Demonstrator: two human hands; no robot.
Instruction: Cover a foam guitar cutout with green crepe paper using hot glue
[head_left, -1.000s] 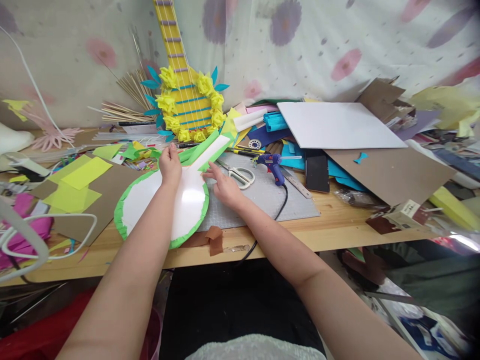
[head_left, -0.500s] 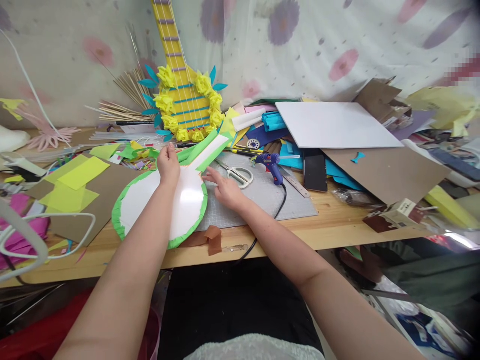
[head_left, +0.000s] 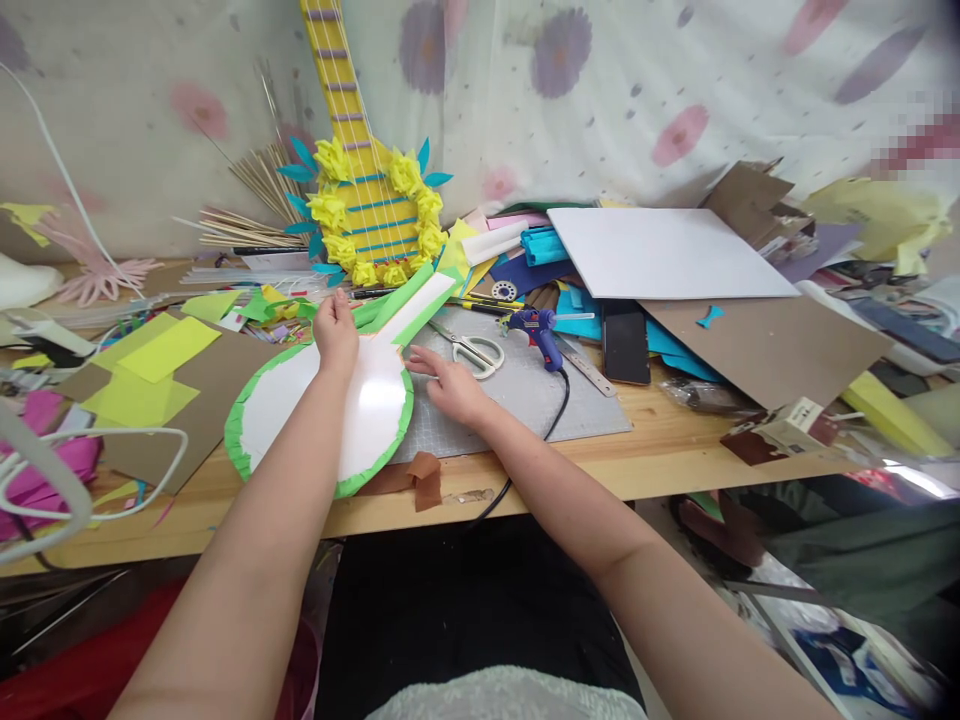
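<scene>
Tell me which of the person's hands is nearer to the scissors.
Right. The right hand is just on the near side of the scissors; the left hand is farther off to their left, at the cutout.

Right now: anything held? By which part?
Left hand is curled at the edge of the white cutout, beside its neck; whether it pinches anything is hidden. Right hand: fingertips by the neck's other side, no visible grip.

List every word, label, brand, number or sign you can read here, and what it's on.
No text is legible.
Brown-and-white carton: markings too small and blurred to read.
Glue gun: label too small to read.
White-and-green cutout: no lettering visible.
</scene>
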